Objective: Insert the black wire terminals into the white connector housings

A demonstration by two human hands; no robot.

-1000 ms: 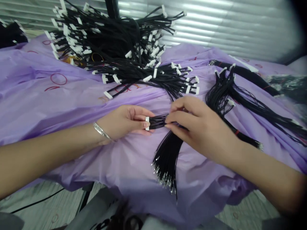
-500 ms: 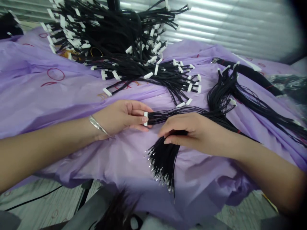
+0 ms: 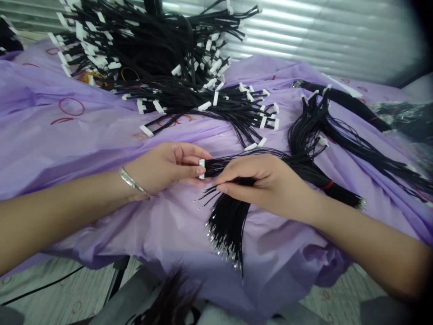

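My left hand [image 3: 165,166] pinches a small white connector [image 3: 202,163] with several black wires running from it to the right. My right hand [image 3: 264,183] is closed in a pinch on a few thin black wires [image 3: 207,197] pulled out of a loose bundle of black wires [image 3: 228,223]. That bundle hangs toward me, its metal-tipped ends fanned out near the sheet's front edge. Both hands rest over a purple plastic sheet [image 3: 84,140]. A silver bracelet [image 3: 130,181] circles my left wrist.
A big heap of black wire harnesses with white connectors [image 3: 162,58] lies at the back. Another black wire bundle [image 3: 341,131] stretches to the right, one with a red tie [image 3: 327,184]. Ribbed grey blinds [image 3: 321,40] stand behind. The floor shows below the sheet's front edge.
My right hand slid down from the wires beside the connector onto the loose bundle and has drawn a few wire ends out leftward. My left hand has kept the connector almost still.
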